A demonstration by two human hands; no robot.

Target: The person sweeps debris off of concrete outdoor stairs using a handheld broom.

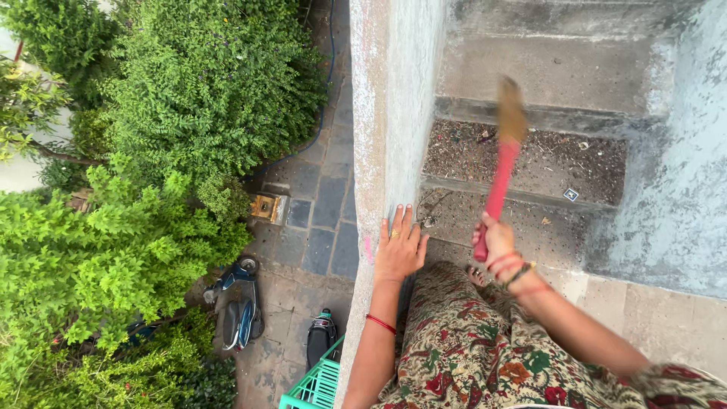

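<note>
My right hand (497,244) is shut on the red handle of a broom (502,163), whose straw-coloured bristle end points away from me over a littered step (530,155). My left hand (399,246) lies flat, fingers spread, against the inner side of the grey parapet wall (382,113) on my left. Dirt and dry debris cover the step below the broom's tip. A patterned floral garment (469,344) covers my legs, and one bare foot (475,276) shows just below the right hand.
Concrete steps (553,72) descend ahead, with a pale blue wall (681,167) on the right. Beyond the parapet, far below, lie a paved yard (322,204), green bushes (189,91), two parked scooters (241,307) and a green crate (316,386).
</note>
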